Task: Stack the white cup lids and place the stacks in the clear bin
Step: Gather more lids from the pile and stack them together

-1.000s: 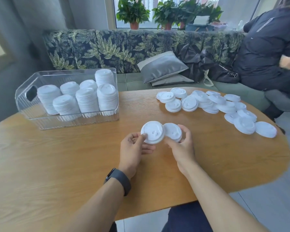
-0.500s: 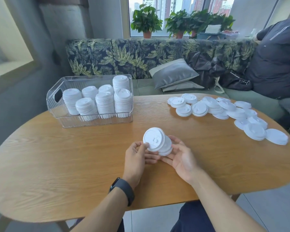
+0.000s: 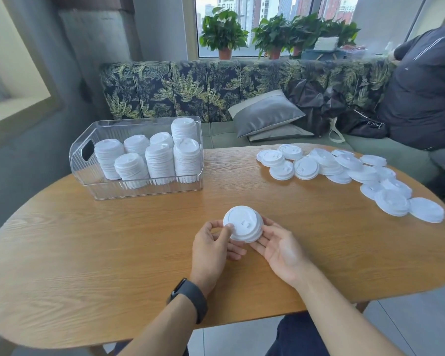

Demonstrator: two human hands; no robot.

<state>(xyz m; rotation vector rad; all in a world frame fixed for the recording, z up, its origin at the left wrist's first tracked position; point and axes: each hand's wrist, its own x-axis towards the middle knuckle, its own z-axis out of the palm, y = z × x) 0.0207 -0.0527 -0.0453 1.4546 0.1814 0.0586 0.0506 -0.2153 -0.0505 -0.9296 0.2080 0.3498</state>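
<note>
A short stack of white cup lids [image 3: 244,224] is held just above the middle of the wooden table, tilted toward me. My left hand [image 3: 212,249] grips its left rim with thumb and fingers. My right hand [image 3: 280,249] cradles it from below and right, palm up. The clear bin [image 3: 149,187] stands at the back left and holds several tall stacks of lids [image 3: 159,158]. Several loose lids [image 3: 344,170] lie scattered across the table's back right.
A wooden oval table [image 3: 113,265] carries everything. Behind it runs a leaf-patterned bench [image 3: 190,91] with a grey cushion [image 3: 266,113] and a black bag [image 3: 319,104]. A person in a dark jacket [image 3: 427,86] sits at the far right. Potted plants [image 3: 224,32] line the window.
The two lid piles held side by side have come together into one stack between my hands. The camera has tilted up and swung left, showing more wall and window.
</note>
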